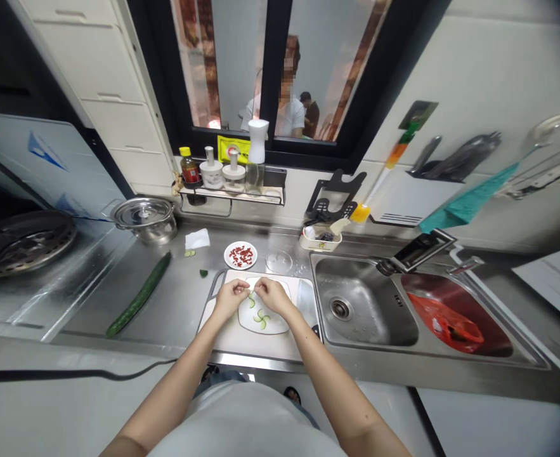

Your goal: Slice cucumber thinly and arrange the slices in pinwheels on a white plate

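Observation:
Both hands are over a white square plate [277, 327] that lies on a cutting board [222, 343]. My left hand [229, 298] is closed in a pinch near the plate's upper left; whatever its fingertips hold is too small to make out. Close beside it, my right hand [273, 296] is pinched too, its fingertips hiding what they hold. Thin green-edged cucumber slices [261, 318] are fanned out on the plate below, with another cucumber slice [252, 301] between the hands. A knife [307, 298] with a broad blade lies along the board's right side.
A long cucumber [139, 297] lies on the steel counter at left, near a lidded pot [149, 219]. Behind the board stands a small plate of chopped red bits [240, 255]. To the right are a sink [365, 301] and a red plastic bag [446, 320].

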Action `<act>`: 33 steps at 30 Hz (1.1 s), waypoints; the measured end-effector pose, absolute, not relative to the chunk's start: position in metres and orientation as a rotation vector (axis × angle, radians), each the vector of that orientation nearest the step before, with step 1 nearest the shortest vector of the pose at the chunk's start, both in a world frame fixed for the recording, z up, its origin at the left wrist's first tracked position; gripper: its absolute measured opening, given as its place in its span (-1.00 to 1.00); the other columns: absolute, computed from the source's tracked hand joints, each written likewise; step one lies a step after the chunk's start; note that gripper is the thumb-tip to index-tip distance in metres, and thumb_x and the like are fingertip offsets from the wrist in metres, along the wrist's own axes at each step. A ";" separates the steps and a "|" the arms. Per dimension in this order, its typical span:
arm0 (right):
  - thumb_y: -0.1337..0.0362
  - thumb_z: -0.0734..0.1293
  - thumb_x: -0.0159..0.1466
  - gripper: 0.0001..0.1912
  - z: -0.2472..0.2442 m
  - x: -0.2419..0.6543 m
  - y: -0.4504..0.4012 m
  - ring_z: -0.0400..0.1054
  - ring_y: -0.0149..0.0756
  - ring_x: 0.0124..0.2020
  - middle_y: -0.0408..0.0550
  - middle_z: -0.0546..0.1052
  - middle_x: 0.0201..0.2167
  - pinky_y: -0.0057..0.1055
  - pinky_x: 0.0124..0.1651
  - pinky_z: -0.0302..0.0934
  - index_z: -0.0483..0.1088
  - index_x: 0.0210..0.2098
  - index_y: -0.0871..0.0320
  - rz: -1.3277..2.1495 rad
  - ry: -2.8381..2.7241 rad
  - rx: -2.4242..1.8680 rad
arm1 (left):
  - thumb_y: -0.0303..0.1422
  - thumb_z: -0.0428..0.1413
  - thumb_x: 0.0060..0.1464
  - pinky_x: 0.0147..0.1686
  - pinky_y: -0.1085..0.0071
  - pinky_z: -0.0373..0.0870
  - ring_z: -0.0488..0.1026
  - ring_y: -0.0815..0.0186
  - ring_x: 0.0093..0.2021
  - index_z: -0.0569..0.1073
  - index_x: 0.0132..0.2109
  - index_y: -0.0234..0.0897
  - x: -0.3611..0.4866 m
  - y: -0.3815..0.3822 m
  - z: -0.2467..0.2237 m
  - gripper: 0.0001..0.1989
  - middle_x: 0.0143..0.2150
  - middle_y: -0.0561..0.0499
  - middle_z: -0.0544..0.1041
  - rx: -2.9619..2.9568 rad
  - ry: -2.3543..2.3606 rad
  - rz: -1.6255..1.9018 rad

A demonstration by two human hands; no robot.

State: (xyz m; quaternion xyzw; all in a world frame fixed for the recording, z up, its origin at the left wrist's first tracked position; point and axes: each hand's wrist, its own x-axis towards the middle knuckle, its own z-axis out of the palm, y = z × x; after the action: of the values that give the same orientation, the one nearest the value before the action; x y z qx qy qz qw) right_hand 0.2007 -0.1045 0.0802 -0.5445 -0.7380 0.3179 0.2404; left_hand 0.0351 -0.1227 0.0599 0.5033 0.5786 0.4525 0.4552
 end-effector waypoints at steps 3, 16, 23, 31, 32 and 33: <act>0.33 0.27 0.19 -0.93 0.072 0.198 -0.105 0.28 -0.39 -0.43 -0.13 0.48 -0.47 -0.51 -0.33 0.02 0.40 -0.37 0.16 0.842 -2.078 -1.600 | -0.36 0.22 -0.24 -0.42 0.50 0.16 0.27 0.39 -0.50 0.53 -0.39 -0.27 0.035 -0.123 0.045 -0.84 -0.54 0.11 0.40 1.280 1.514 1.056; 0.35 0.17 0.29 -0.83 0.031 0.189 -0.100 0.34 -0.31 -0.29 0.04 0.53 -0.29 -0.45 -0.30 -0.03 0.40 -0.28 0.20 0.681 -2.314 -1.772 | -0.43 0.15 -0.08 -0.30 0.48 0.15 0.36 0.30 -0.36 0.52 -0.40 -0.23 0.039 -0.119 0.016 -0.94 -0.45 0.02 0.49 1.605 1.709 0.781; 0.33 0.15 0.32 -0.80 0.027 0.188 -0.100 0.34 -0.31 -0.22 0.05 0.52 -0.23 -0.45 -0.27 -0.03 0.40 -0.22 0.19 0.642 -2.374 -1.830 | -0.43 0.15 -0.07 -0.19 0.42 0.19 0.38 0.25 -0.27 0.52 -0.41 -0.23 0.041 -0.119 0.014 -0.95 -0.42 -0.03 0.48 1.666 1.752 0.718; 0.33 0.14 0.33 -0.77 0.023 0.183 -0.099 0.34 -0.29 -0.19 0.06 0.52 -0.21 -0.45 -0.23 0.02 0.41 -0.20 0.21 0.609 -2.419 -1.853 | -0.42 0.04 0.07 -0.14 0.42 0.23 0.40 0.27 -0.18 0.53 -0.26 -0.25 0.043 -0.116 0.014 -0.83 -0.26 -0.06 0.53 1.903 1.851 0.399; 0.34 0.13 0.33 -0.77 0.022 0.183 -0.099 0.34 -0.29 -0.18 0.06 0.51 -0.20 -0.45 -0.23 0.02 0.41 -0.19 0.21 0.599 -2.424 -1.855 | -0.42 0.03 0.08 -0.13 0.41 0.23 0.40 0.27 -0.17 0.53 -0.25 -0.25 0.043 -0.116 0.014 -0.83 -0.25 -0.06 0.53 1.917 1.855 0.381; 0.34 0.13 0.33 -0.77 0.021 0.182 -0.099 0.34 -0.29 -0.17 0.07 0.51 -0.19 -0.45 -0.23 0.03 0.41 -0.19 0.21 0.587 -2.428 -1.858 | -0.42 0.02 0.09 -0.13 0.41 0.23 0.40 0.26 -0.16 0.53 -0.25 -0.24 0.043 -0.116 0.014 -0.82 -0.25 -0.06 0.53 1.933 1.861 0.363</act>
State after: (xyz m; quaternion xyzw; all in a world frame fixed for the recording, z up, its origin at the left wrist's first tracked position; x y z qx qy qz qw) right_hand 0.1824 -0.0992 0.0214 -0.5967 -0.7799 0.1886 0.0144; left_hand 0.0433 -0.1161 0.0144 0.6972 0.6712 0.1310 0.2151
